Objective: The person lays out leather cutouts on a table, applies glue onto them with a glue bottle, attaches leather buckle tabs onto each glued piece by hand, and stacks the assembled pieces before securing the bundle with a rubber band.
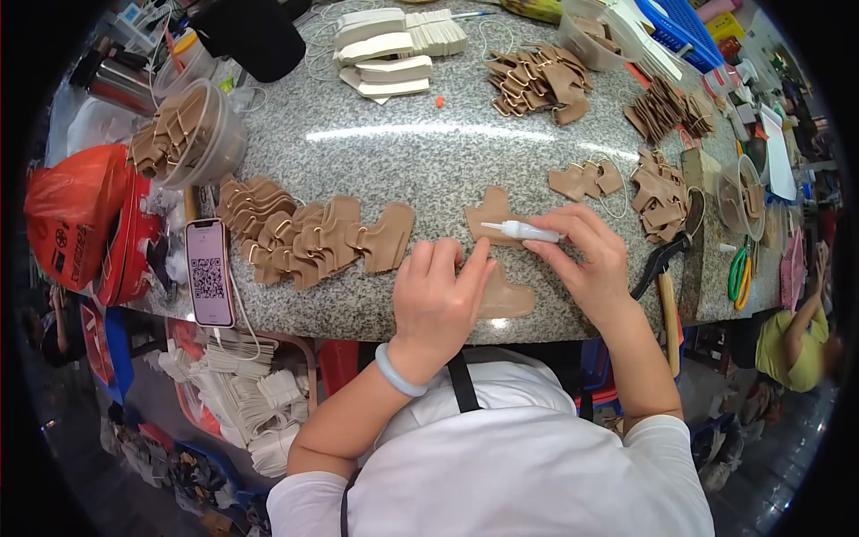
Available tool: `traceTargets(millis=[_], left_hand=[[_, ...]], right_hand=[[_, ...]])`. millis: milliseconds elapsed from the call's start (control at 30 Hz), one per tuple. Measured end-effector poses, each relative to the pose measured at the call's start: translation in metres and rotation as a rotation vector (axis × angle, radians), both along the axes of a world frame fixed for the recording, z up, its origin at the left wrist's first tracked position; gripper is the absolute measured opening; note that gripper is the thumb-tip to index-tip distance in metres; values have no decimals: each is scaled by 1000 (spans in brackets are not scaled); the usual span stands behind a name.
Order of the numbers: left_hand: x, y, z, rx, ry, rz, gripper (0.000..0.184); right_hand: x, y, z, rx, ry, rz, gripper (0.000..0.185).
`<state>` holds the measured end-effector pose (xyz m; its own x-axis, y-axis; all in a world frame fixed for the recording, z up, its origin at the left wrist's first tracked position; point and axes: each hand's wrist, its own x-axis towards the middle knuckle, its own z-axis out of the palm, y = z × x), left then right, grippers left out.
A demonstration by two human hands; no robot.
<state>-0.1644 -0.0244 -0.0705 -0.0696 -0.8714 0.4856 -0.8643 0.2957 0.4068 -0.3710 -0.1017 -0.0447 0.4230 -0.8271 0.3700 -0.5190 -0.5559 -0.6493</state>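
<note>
My right hand (583,259) grips a small white squeeze bottle (534,232) with a thin nozzle, tipped nearly level and pointing left. The nozzle lies over a flat tan leather piece (488,204) on the tabletop. My left hand (438,291) rests palm down just left of it, fingers stretched forward, the index fingertip at the piece's lower edge. Beneath the bottle and between the hands is another tan leather piece (507,300), partly covered by my left hand. Left of that hand, overlapping tan leather pieces with metal rings (327,237) lie in a row.
A phone (209,273) with a cable stands by the left edge. Behind are a clear tub (210,134) of leather pieces, white strip bundles (385,54) and a ringed leather pile (541,82). At right lie more leather pieces (660,197) and a wooden-handled hammer (668,322).
</note>
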Motion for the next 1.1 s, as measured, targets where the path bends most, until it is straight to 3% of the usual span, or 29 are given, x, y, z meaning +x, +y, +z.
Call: traceTargets(millis=[633,867,1000,1100], left_hand=[[1,-2,-2,-4,12,-16,27],[1,-3,-4,-7,13,-28,28],[12,12,0,-105,34,-55,30],[19,43,-3,-154,9,-193,33]], right_hand=[[13,-13,20,-297,290,102,25],[-6,-8,23,-288,338,56,25],[-17,-1,26,-212,221,26,28],[-22,13,32,-140,209,87,29]])
